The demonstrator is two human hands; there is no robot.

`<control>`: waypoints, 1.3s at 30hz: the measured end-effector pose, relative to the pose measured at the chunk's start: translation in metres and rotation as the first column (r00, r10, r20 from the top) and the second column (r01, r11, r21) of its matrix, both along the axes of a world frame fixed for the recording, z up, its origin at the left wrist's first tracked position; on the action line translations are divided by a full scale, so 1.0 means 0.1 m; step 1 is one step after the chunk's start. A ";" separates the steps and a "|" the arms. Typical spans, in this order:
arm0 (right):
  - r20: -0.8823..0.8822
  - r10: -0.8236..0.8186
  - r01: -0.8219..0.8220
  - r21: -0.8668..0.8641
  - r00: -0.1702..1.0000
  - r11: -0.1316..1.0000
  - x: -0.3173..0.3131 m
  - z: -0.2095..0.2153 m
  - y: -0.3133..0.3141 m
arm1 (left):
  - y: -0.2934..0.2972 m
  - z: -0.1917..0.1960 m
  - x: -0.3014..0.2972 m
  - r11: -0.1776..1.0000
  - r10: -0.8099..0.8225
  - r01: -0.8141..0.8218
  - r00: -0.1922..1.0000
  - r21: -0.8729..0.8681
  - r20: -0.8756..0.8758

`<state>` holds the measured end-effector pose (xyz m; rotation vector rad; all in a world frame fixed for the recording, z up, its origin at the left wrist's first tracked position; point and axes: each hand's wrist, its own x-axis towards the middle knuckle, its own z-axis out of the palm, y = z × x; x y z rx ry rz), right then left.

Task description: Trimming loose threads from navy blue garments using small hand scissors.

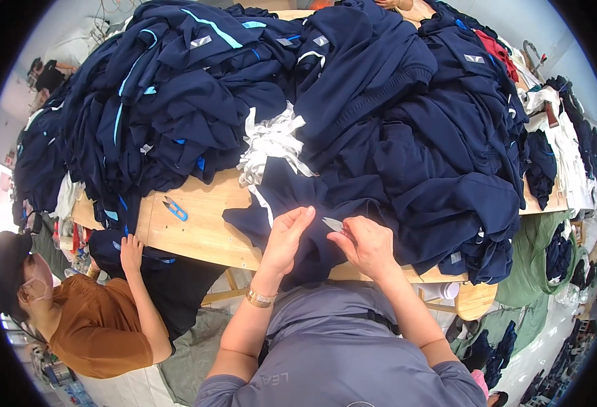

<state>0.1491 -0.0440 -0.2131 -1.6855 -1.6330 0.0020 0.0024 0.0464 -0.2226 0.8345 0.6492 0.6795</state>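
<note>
Left hand [286, 237] pinches navy garment [298, 261] taut; right hand [369, 245] grips thread snips [333, 224], best kept flat, clear of cloth.

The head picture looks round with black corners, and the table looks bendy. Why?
In the head view, a fisheye lens leaves a dark ring and bows the light wooden table edge; the middle, with the pile of dark navy garments and small metal snips, is evenly lit and sharp.
</note>
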 end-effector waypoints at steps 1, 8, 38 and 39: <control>0.000 0.001 -0.001 0.000 1.000 1.000 0.01 0.01 0.00 | 0.00 -0.01 0.00 1.000 -0.002 0.002 1.000 0.030 -0.006; 0.045 0.019 -0.019 -0.011 0.999 1.000 0.05 0.08 0.01 | -0.01 0.04 0.02 0.999 0.016 -0.015 1.000 0.035 -0.023; -0.518 -0.269 0.040 -0.411 0.812 0.911 -0.20 -0.78 0.14 | 0.67 -0.20 -0.48 0.499 0.792 0.038 0.387 0.866 -0.473; -0.465 -0.293 0.036 -0.486 0.835 0.873 -0.26 -0.72 0.18 | 0.67 -0.32 -0.53 0.478 0.811 -0.006 0.387 0.878 -0.439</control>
